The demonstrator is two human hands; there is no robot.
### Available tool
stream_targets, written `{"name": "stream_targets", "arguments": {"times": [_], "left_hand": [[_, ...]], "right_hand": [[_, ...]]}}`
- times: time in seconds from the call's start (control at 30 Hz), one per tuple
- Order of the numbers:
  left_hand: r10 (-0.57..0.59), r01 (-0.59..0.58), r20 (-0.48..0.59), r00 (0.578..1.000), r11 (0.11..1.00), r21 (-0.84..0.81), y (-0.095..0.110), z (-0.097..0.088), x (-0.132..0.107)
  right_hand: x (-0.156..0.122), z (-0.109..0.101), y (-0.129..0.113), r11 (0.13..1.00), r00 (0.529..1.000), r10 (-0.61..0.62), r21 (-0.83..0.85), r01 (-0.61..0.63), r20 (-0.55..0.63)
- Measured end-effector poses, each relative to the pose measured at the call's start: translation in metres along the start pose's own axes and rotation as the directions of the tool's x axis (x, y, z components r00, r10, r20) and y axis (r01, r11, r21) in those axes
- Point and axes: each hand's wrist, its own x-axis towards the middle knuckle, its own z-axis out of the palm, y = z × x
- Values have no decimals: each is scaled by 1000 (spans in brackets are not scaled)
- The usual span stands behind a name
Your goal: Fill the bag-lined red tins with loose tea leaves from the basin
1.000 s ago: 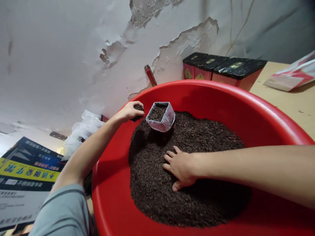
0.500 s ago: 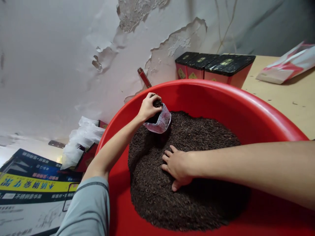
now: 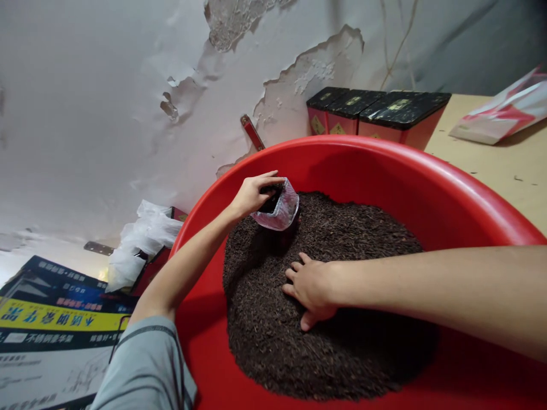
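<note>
A wide red tub (image 3: 431, 162) holds a broad heap of dark, dry tea leaves (image 3: 342, 359). In the heap's far left part stands a container lined with a clear plastic bag (image 3: 284, 210), with dark leaves inside its mouth. My left hand (image 3: 252, 193) is over that mouth, fingers stretched out and thumb lower, near the liner's edge. The container's lower part is mostly hidden. My right hand (image 3: 311, 287) lies palm down on the heap, fingers spread, holding nothing I can see.
Behind the tub stand several red tins with black lids (image 3: 399, 108). A white and red packet (image 3: 499, 119) lies on the tan table (image 3: 453, 154). To the left are crumpled clear plastic bags (image 3: 145, 233) and a printed cardboard box (image 3: 51, 336). A wall with peeling plaster (image 3: 128, 114) rises behind.
My left hand has let go of a clump of tea leaves at the lined container's mouth, and its fingers have straightened. My right hand stays resting on the heap.
</note>
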Motion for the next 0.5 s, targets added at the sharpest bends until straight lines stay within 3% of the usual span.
{"name": "stream_targets", "arguments": {"times": [0.17, 0.27, 0.4, 0.5], "left_hand": [[-75, 52, -118, 990, 982, -183, -3, -6, -1], [-121, 90, -164, 979, 978, -188, -1, -8, -1], [-140, 110, -154, 978, 975, -192, 1, -9, -3], [-135, 118, -105, 985, 981, -154, 1, -10, -6]], "right_hand": [[-10, -19, -13, 998, 994, 44, -55, -39, 101], [-14, -30, -19, 993, 992, 25, -121, -10, 127], [-12, -36, -19, 971, 992, -61, -222, 85, 110], [-4, -32, -10, 970, 990, -135, -198, 141, 46]]}}
